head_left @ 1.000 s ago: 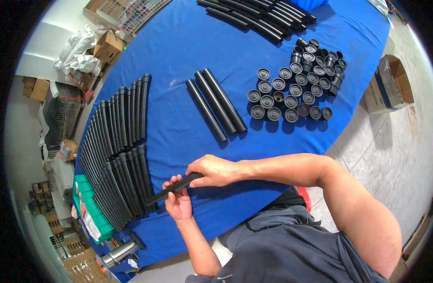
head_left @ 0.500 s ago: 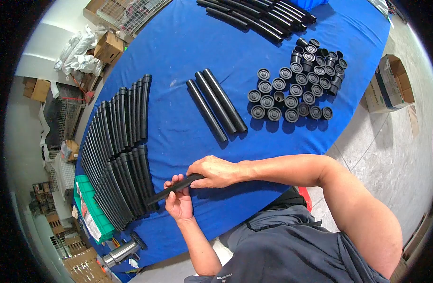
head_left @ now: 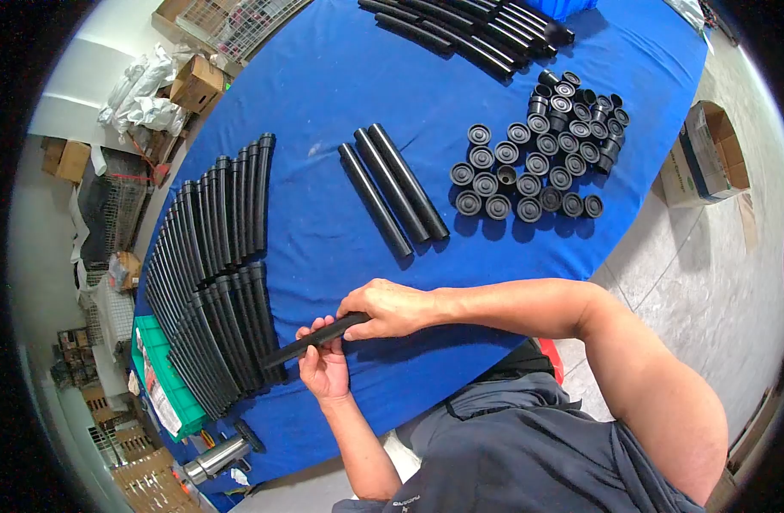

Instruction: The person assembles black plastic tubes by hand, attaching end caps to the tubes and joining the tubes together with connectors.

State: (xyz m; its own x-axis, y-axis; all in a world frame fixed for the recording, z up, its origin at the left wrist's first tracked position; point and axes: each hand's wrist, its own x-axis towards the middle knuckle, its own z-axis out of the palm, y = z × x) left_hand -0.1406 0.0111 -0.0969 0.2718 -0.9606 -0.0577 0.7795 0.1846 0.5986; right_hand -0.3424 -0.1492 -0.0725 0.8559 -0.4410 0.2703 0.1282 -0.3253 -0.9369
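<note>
A black tube (head_left: 291,349) is held slanting between both hands above the blue cloth, its lower end reaching toward the tubes at the left. My left hand (head_left: 325,363) grips its middle from below, thumb on one side and fingers on the other. Wrapped over the upper end is my right hand (head_left: 387,309), which hides that end. Left of my hands lie two rows of black tubes with collared ends (head_left: 225,209). Three plain black tubes (head_left: 396,184) rest beyond my hands. Many round black end caps (head_left: 528,184) stand grouped at the right.
More black tubes (head_left: 477,34) lie at the far edge of the blue-covered table (head_left: 323,85). At the near left are a green tray (head_left: 157,342) and a shiny metal cylinder (head_left: 217,460). An open cardboard box (head_left: 708,158) stands on the floor at right.
Both hands keep nearly the same place on the tube. The view has shifted very slightly; nothing on the table has visibly moved.
</note>
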